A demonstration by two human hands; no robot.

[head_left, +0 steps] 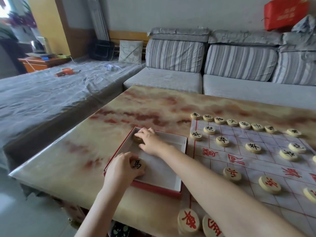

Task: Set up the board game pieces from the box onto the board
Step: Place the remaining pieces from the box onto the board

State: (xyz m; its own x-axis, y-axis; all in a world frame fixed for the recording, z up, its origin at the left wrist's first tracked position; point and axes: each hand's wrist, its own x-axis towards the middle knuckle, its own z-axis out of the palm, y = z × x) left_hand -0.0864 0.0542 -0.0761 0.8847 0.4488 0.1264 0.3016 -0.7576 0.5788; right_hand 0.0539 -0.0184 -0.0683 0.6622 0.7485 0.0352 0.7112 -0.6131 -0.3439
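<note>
While the left hand [119, 168] grips a black-marked piece [137, 164], the outstretched right hand [150, 141] touches a boxed piece [137, 139]

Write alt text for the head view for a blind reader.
The left hand holds a black-lettered xiangqi horse piece over a red-edged box, while the right hand is on another piece in the box's far corner. Beside it, the paper board carries many pieces.

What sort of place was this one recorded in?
Most likely a home living room: a striped grey sofa runs behind a marble-patterned coffee table carrying a Chinese chess board and its box.
</note>
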